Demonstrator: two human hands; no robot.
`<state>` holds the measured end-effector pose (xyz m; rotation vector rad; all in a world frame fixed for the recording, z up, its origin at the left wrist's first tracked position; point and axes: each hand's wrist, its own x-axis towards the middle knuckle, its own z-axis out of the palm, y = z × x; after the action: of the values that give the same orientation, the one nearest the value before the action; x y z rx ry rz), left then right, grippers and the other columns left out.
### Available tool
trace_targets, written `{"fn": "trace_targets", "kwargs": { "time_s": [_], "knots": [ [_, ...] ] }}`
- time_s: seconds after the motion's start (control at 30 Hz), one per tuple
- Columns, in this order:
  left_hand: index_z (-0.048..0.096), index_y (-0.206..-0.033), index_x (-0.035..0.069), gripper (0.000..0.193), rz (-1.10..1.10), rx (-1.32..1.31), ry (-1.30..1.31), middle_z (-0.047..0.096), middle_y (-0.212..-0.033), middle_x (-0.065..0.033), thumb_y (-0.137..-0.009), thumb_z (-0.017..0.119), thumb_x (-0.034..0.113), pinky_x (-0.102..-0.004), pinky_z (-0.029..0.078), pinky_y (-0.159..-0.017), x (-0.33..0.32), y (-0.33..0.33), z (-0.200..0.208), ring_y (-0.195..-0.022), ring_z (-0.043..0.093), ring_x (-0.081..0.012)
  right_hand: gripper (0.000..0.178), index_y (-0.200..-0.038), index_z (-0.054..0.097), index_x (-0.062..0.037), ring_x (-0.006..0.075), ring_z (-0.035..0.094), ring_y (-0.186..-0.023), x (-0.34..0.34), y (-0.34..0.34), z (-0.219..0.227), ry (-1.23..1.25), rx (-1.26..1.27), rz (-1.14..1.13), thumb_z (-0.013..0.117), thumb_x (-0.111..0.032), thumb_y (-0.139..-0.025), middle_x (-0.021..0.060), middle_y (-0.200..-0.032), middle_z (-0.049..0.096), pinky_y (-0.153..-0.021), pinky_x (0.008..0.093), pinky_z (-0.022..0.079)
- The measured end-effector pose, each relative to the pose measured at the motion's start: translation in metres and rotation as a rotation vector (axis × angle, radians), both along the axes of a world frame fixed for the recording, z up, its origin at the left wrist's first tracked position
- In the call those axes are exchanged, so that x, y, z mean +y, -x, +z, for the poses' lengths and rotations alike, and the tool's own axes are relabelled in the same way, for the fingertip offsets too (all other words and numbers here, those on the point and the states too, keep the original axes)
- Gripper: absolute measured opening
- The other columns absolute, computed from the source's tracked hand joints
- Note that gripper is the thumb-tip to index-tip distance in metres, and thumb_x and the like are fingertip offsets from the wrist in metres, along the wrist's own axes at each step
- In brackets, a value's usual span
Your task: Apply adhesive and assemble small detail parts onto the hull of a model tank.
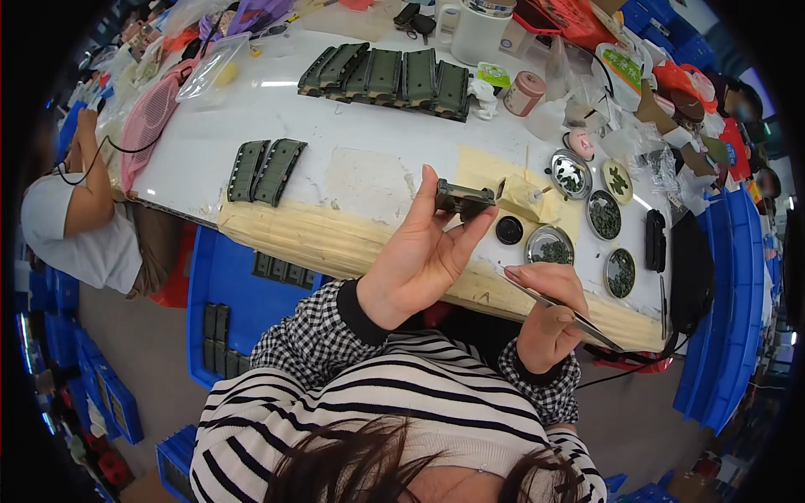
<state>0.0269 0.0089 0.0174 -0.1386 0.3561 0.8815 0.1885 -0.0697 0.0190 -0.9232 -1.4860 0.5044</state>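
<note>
My left hand (417, 260) is raised over the table's front edge, its fingers closed on a small dark green plastic part (464, 199) held by its sides. Lower and to the right, my right hand (549, 327) grips metal tweezers (583, 323), whose tip points up and left, apart from the part. Just beyond the right hand is a round metal dish (537, 237) of small dark green pieces. Beside that dish lies a round black lid or cap (509, 230). More small dishes, such as one with dark pieces (604, 215), stand farther right.
Two curved green parts (267, 172) lie at left; a row of similar ones (384, 80) sits farther back. A yellowish block (524, 199) stands beyond my hands. Blue crates (239, 289) flank the table. Another person (80, 205) sits at left. Bags and a white mug (474, 33) crowd the back.
</note>
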Motion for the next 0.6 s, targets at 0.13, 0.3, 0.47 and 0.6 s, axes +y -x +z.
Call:
{"fn": "trace_targets", "kwargs": {
  "time_s": [0.13,0.3,0.47,0.6],
  "knots": [
    [0.044,-0.119,-0.002,0.058,-0.020,-0.081,0.019,0.052,-0.115,-0.0138,-0.089,0.060,0.045,-0.0289,0.054,-0.095,-0.002,0.002,-0.005,-0.110,0.056,-0.0230,0.045,-0.099,0.066,0.0033,0.0248,0.063,-0.086,-0.001,0.000,-0.001,-0.010,0.003,0.018,0.044,-0.036,-0.100,0.0147,-0.092,0.065,-0.078,0.0321,0.049],
    [0.044,-0.119,-0.001,0.057,-0.027,-0.058,-0.018,0.052,-0.114,-0.0130,-0.090,0.059,0.045,-0.0294,0.054,-0.095,-0.005,0.001,-0.003,-0.108,0.057,-0.0230,0.044,-0.100,0.065,0.0036,0.0255,0.064,-0.087,-0.004,-0.001,0.003,-0.012,-0.021,0.036,0.044,-0.035,-0.100,0.0160,-0.095,0.065,-0.078,0.0317,0.049],
    [0.049,-0.119,0.002,0.049,-0.008,-0.059,-0.242,0.053,-0.118,-0.0182,-0.094,0.052,0.044,-0.0291,0.054,-0.094,-0.009,0.004,-0.010,-0.118,0.052,-0.0298,0.046,-0.102,0.064,0.0028,0.0280,0.065,-0.089,-0.004,-0.001,0.008,-0.101,-0.004,-0.023,0.044,-0.038,-0.099,0.0166,-0.097,0.063,-0.077,0.0339,0.050],
    [0.038,-0.137,0.012,0.048,-0.019,-0.141,-0.334,0.044,-0.132,-0.0237,-0.098,0.042,0.040,-0.0337,0.056,-0.093,-0.009,0.009,-0.018,-0.129,0.042,-0.0364,0.046,-0.106,0.064,0.0019,0.0306,0.065,-0.095,-0.008,-0.005,0.015,-0.139,-0.065,-0.036,0.044,-0.039,-0.099,0.0171,-0.100,0.062,-0.080,0.0364,0.052]
  ]
}}
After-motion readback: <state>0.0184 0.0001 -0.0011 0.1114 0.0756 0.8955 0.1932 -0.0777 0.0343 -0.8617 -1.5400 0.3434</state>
